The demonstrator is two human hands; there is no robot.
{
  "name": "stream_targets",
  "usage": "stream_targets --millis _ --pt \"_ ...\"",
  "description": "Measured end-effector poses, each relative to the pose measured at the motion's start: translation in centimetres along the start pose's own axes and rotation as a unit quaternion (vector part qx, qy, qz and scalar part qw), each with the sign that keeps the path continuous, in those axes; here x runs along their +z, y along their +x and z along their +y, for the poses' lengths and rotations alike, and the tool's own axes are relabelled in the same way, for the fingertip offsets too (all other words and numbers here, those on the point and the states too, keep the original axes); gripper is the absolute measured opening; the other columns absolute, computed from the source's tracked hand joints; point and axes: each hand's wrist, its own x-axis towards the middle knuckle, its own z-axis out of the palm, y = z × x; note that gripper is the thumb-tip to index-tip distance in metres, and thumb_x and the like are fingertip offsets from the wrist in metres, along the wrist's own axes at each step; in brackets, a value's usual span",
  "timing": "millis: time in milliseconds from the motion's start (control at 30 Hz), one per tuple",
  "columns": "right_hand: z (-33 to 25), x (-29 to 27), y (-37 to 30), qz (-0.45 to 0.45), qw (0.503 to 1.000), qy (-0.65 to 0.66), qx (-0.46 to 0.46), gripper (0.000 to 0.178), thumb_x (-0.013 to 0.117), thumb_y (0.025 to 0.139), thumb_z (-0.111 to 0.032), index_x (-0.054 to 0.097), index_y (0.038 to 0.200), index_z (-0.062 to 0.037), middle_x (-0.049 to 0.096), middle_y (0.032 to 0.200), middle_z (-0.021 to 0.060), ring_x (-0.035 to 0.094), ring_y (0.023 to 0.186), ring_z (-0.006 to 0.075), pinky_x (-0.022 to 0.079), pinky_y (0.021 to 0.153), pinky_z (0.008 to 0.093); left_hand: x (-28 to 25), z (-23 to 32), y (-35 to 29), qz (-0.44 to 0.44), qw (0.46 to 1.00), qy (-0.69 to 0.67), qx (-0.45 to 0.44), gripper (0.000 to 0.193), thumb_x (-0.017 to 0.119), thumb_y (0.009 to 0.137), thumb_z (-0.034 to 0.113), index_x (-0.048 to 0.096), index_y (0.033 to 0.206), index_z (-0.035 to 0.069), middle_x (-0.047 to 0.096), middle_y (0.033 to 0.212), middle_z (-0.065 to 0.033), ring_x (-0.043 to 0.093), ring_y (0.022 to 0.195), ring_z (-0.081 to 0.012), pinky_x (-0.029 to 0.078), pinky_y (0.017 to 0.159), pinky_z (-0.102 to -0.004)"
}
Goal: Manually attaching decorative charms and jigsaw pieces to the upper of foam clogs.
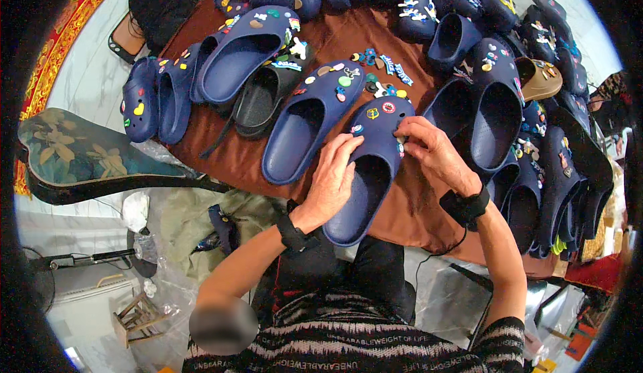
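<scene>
A navy blue clog (370, 185) lies toe away from me at the table's near edge. Some charms sit in its holes. My left hand (333, 175) grips the clog's left side, fingers on its upper. At the right side of the toe part, my right hand (435, 153) is closed in a pinch against the holes; what its fingertips hold is hidden. Just beyond the toe lie several loose colourful shoe charms (387, 90). Left of my left hand rests another navy clog (315, 115) dotted with charms.
A brown cloth (408, 209) covers the table. A black clog (262, 98) and a large navy clog (249, 51) lie at the left. Clogs pile up on the right, among them a tan clog (539, 78). A floral padded stool (94, 155) stands left of the table.
</scene>
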Motion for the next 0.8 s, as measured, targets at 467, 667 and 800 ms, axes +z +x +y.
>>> stream_targets --millis 467,667,800 --pt "2.1 -0.4 0.3 0.054 0.995 -0.041 0.079 0.017 0.067 0.085 -0.004 0.054 0.094 -0.0008 0.059 0.087 0.0167 0.059 0.083 0.0327 0.048 0.075 0.0395 -0.1 -0.1 0.1 0.000 1.000 0.001 -0.017 0.050 0.051 0.090 -0.006 0.048 0.138 0.004 0.047 0.141 -0.0190 0.043 0.136 -0.0360 0.032 0.117 -0.0428" --pt "4.9 -1.8 5.5 0.136 0.979 -0.114 0.097 0.020 0.069 0.087 -0.013 0.058 0.101 -0.0029 0.063 0.091 0.0192 0.062 0.087 0.0390 0.049 0.075 0.0441 0.1 0.2 0.2 -0.006 1.000 -0.011 -0.022 0.051 0.051 0.089 -0.007 0.048 0.138 0.003 0.047 0.141 -0.0192 0.042 0.136 -0.0364 0.032 0.117 -0.0429" --pt "3.5 -1.3 6.9 0.073 0.972 -0.217 0.058 0.029 0.070 0.087 -0.017 0.067 0.114 -0.0075 0.064 0.104 0.0192 0.063 0.098 0.0406 0.051 0.083 0.0479 -0.1 0.2 0.1 0.003 0.999 -0.019 -0.027 0.052 0.051 0.088 -0.008 0.049 0.138 0.003 0.047 0.140 -0.0194 0.043 0.135 -0.0366 0.032 0.116 -0.0429"
